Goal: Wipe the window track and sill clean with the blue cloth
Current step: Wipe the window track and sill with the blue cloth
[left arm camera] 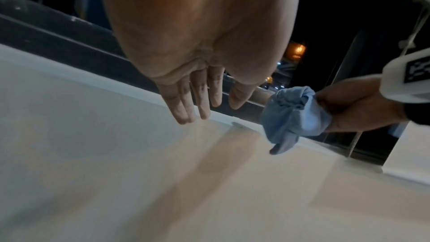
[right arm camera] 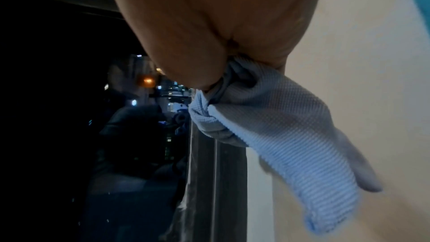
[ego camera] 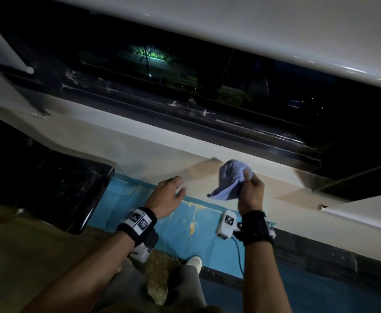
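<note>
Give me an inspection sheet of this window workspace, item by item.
Surface: pale sill runs below the dark window track; white smears and specks show in the track.
Job's things: blue cloth, bunched, held above the sill, one corner hanging free.
Clutter: nothing seen on the sill.
Grippers: right hand grips the cloth; left hand is open, fingers straight, holding nothing, over the sill's near edge.
Cables: a thin blue cable hangs from the right wrist camera.
Surroundings: night outside with distant lights; blue wall band with yellowish stains below the sill; black seat to the left.
</note>
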A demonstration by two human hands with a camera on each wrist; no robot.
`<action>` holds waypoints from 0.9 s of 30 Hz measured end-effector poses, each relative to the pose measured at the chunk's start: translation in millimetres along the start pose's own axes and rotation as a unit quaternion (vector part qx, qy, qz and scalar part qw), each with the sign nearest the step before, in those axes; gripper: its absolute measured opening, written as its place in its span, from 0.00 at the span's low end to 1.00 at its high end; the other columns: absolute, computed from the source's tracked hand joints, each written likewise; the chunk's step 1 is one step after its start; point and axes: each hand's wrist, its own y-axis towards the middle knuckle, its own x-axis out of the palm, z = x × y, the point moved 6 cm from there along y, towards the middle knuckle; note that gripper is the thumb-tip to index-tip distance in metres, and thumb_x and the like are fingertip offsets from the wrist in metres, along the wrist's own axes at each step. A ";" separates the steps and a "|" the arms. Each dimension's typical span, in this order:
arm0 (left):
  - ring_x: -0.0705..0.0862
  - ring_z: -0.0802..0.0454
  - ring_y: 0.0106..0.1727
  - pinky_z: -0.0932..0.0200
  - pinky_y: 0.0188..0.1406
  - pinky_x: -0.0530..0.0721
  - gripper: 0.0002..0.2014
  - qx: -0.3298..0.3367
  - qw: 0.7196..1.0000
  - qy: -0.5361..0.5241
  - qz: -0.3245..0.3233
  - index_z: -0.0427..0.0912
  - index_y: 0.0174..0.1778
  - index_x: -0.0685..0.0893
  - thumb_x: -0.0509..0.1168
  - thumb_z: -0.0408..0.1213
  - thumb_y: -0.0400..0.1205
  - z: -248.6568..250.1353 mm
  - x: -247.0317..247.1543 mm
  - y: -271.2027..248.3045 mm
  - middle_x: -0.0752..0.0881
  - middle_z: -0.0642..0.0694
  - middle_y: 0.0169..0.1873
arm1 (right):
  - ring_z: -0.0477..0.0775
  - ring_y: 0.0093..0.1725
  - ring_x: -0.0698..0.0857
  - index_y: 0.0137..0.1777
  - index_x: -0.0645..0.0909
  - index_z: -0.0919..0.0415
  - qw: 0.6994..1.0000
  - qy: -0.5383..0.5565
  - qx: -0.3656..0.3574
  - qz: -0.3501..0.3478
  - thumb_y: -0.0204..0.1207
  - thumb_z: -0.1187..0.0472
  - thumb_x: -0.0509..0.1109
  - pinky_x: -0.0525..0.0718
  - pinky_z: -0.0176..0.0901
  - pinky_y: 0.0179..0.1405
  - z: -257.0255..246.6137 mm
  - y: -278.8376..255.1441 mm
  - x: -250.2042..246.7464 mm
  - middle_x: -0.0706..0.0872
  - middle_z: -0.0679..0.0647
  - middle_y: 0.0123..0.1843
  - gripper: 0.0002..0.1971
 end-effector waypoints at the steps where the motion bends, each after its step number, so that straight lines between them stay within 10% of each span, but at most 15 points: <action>1: 0.84 0.42 0.68 0.49 0.69 0.82 0.18 0.003 0.999 0.032 -0.002 0.47 0.74 0.79 0.63 0.44 0.88 -0.1 -2.2 8.4 0.86 0.44 0.67 | 0.55 0.50 0.87 0.57 0.90 0.67 0.998 -0.047 -0.019 0.026 0.92 0.50 0.68 0.86 0.57 0.54 -8.5 10.9 -5.4 0.93 0.60 0.48 0.19; 4: 0.76 0.40 0.77 0.45 0.76 0.77 0.26 0.005 0.996 0.085 -0.003 0.44 0.85 0.70 0.62 0.41 0.88 7.0 -7.1 43.1 0.77 0.41 0.78 | 0.61 0.48 0.88 0.57 0.89 0.61 0.969 -0.223 -0.056 0.094 0.85 0.36 0.62 0.89 0.63 0.55 -30.0 43.9 -27.5 0.93 0.66 0.50 0.28; 7: 0.68 0.41 0.85 0.44 0.81 0.74 0.32 0.020 0.991 0.130 0.018 0.44 0.88 0.64 0.63 0.39 0.87 5.9 -10.8 83.2 0.68 0.42 0.86 | 0.78 0.59 0.89 0.62 0.88 0.70 0.919 -0.349 -0.075 0.168 0.93 0.47 0.59 0.85 0.62 0.60 -47.2 77.0 -60.9 0.89 0.78 0.60 0.26; 11: 0.46 0.44 0.93 0.43 0.91 0.56 0.42 0.009 0.974 0.225 0.012 0.44 0.93 0.48 0.64 0.41 0.86 -29.0 -7.9 118.8 0.46 0.44 0.93 | 0.76 0.68 0.81 0.74 0.84 0.67 0.877 -0.435 -0.082 0.186 0.92 0.58 0.59 0.76 0.62 0.69 -17.5 103.1 -72.3 0.84 0.76 0.69 0.20; 15: 0.38 0.51 0.93 0.41 0.91 0.50 0.47 -0.006 0.968 0.248 -0.038 0.49 0.93 0.39 0.64 0.36 0.84 -60.8 -0.7 121.4 0.33 0.54 0.91 | 0.74 0.65 0.73 0.81 0.74 0.68 0.821 -0.534 -0.151 0.136 0.72 0.76 0.63 0.65 0.63 0.67 21.0 98.3 -21.5 0.76 0.75 0.73 0.34; 27: 0.35 0.60 0.91 0.42 0.90 0.48 0.50 0.027 0.977 0.204 -0.052 0.56 0.93 0.41 0.66 0.32 0.81 -75.1 -14.6 118.1 0.32 0.64 0.89 | 0.67 0.57 0.73 0.84 0.75 0.66 0.808 -0.484 -0.335 -0.025 0.73 0.82 0.67 0.72 0.58 0.61 21.8 23.0 181.4 0.77 0.72 0.79 0.37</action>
